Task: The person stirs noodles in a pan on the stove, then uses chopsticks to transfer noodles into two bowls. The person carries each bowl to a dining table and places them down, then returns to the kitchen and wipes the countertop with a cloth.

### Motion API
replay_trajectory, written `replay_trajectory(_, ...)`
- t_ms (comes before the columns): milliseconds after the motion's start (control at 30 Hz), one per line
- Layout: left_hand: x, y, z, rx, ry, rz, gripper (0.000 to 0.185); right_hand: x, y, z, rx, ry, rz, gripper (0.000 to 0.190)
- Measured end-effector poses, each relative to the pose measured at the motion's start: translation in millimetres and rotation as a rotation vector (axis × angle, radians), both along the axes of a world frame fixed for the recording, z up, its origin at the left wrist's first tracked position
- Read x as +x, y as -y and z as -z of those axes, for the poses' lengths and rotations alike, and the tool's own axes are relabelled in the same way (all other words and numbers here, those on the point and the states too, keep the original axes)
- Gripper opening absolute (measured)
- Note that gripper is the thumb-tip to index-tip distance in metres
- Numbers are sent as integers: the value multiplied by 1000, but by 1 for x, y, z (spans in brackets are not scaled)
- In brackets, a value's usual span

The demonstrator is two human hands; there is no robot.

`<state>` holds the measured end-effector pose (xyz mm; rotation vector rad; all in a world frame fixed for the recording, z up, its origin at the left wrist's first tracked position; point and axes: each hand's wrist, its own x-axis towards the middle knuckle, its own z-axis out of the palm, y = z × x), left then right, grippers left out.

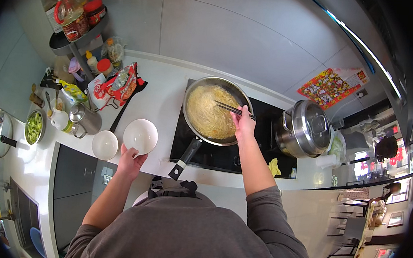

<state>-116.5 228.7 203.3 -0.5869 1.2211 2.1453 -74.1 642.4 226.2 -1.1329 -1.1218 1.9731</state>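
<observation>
Long noodles (pixel 208 110) lie in liquid in a frying pan (pixel 249 92) on the black cooktop. My right hand (pixel 244 123) grips dark chopsticks (pixel 227 107), whose tips reach into the noodles. At the counter's front edge, my left hand (pixel 131 162) holds the near rim of a white bowl (pixel 141 135), thumb over the rim and fingers below. The bowl looks empty. A smaller white bowl (pixel 105 145) sits just left of it, also with nothing visible inside. The pan's black handle (pixel 185 158) points towards me, over the counter edge.
Right of the pan stands a lidded steel pot (pixel 301 129), with a yellow cloth (pixel 274 167) near it. On the left are a steel flask (pixel 86 118), a bowl of chopped greens (pixel 34 127), red food packets (pixel 121 83) and a shelf of jars (pixel 83 37).
</observation>
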Motion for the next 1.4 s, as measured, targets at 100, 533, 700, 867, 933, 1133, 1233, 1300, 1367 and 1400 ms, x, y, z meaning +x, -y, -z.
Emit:
replay_trajectory(100,1,-2,0,-6,15,2,56,-2,26,-8,319,6,-147,23)
replay_trajectory(533,0,-15,6,19,-16,64,52,74,23,-71,868,295,-544,16)
replay_trajectory(700,2,-19,0,-5,-17,70,53,90,23,-67,1254,203,-695,14)
replay_trajectory(867,2,-22,-5,-4,-13,97,55,58,22,-25,1317,104,-544,14)
replay_trajectory(933,4,-20,-4,-1,-19,88,56,43,15,-7,938,246,-522,18)
replay_trajectory(1133,6,-12,2,15,-20,50,58,11,-4,23,313,65,-302,30)
replay_trajectory(1233,9,-5,3,11,-14,37,58,5,-8,25,243,69,-255,30)
replay_trajectory(1300,10,-2,3,4,-25,28,58,2,-9,25,274,87,-203,32)
replay_trajectory(1367,12,1,2,6,-17,8,57,0,-9,26,217,85,-102,33)
replay_trajectory(1400,11,2,2,5,-29,3,57,-1,-9,26,154,80,-40,34)
